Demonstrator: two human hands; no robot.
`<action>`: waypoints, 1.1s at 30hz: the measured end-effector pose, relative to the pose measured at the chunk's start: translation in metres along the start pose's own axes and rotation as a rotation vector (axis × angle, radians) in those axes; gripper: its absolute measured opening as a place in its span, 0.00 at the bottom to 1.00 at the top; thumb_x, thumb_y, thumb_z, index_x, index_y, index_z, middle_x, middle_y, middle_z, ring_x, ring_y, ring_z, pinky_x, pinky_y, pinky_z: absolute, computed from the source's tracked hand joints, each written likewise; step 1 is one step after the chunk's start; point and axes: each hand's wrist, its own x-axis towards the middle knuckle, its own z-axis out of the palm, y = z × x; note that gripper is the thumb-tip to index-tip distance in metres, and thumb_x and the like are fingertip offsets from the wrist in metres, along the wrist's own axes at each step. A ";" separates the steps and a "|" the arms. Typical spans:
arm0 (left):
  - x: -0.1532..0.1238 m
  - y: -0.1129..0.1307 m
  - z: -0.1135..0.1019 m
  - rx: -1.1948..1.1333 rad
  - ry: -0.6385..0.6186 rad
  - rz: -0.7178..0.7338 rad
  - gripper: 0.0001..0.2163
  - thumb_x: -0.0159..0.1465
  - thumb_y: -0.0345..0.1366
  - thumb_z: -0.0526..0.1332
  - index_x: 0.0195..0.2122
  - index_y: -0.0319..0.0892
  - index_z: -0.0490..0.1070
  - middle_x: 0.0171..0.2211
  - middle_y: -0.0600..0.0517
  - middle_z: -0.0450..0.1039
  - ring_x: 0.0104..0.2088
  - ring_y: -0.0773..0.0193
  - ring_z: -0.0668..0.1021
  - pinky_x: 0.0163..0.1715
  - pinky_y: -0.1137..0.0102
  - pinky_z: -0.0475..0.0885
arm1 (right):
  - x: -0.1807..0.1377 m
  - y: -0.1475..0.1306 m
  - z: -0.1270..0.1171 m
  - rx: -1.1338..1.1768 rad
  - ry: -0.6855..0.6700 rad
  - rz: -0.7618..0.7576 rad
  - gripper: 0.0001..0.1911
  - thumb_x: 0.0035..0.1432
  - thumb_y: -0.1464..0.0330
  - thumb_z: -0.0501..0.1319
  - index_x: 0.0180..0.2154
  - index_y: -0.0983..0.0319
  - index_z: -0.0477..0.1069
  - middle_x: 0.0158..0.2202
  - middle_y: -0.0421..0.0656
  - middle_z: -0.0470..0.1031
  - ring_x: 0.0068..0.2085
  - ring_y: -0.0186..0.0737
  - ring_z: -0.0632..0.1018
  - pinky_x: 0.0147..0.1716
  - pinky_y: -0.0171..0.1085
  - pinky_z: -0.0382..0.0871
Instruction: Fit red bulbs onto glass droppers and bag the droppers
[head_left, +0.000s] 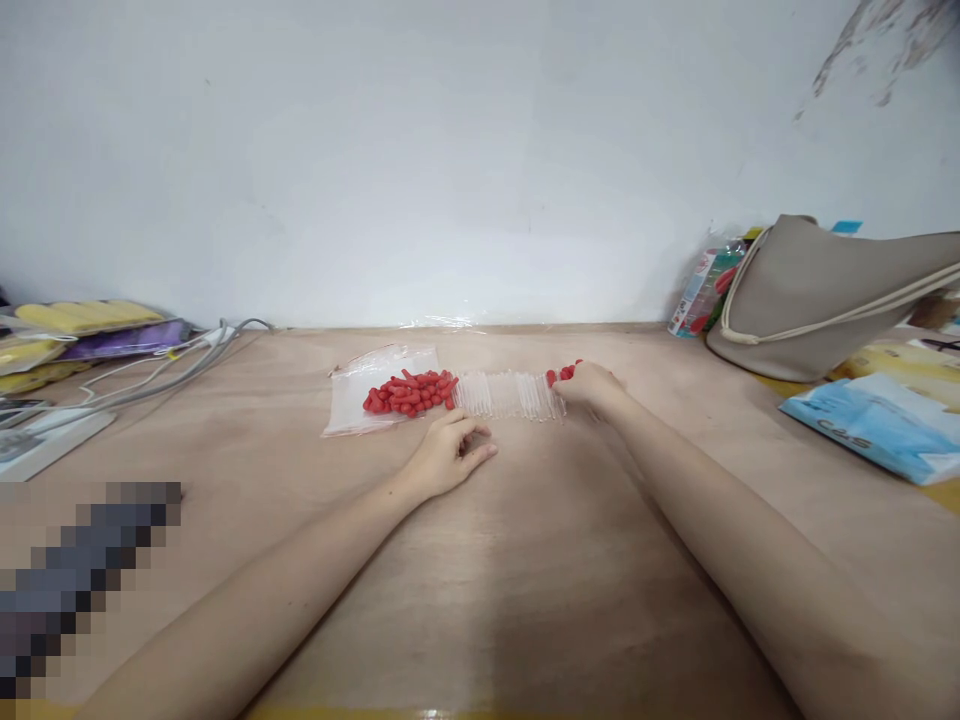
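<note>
A row of small clear plastic tubes (508, 394) lies on the wooden table (480, 560). A pile of small red caps (411, 391) rests on a clear plastic bag (358, 395) just left of the row. My left hand (448, 452) lies on the table below the row's left end, fingers curled loosely, nothing visible in it. My right hand (590, 385) rests at the right end of the row, fingers closed over a few red caps (561, 373) there.
A beige bag (817, 290) with cord handles stands at the right against the white wall, colourful packets (705, 285) behind it. A blue packet (877, 425) lies at right. Grey cables (165, 370) and yellow and purple packs (82, 330) sit at left.
</note>
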 end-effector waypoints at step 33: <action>0.044 -0.042 -0.051 0.576 0.219 -0.264 0.10 0.60 0.32 0.49 0.30 0.39 0.70 0.34 0.45 0.71 0.40 0.54 0.70 0.40 0.60 0.62 | -0.094 0.004 0.016 0.243 0.258 -0.552 0.09 0.60 0.71 0.46 0.35 0.63 0.64 0.34 0.45 0.73 0.32 0.38 0.71 0.38 0.39 0.53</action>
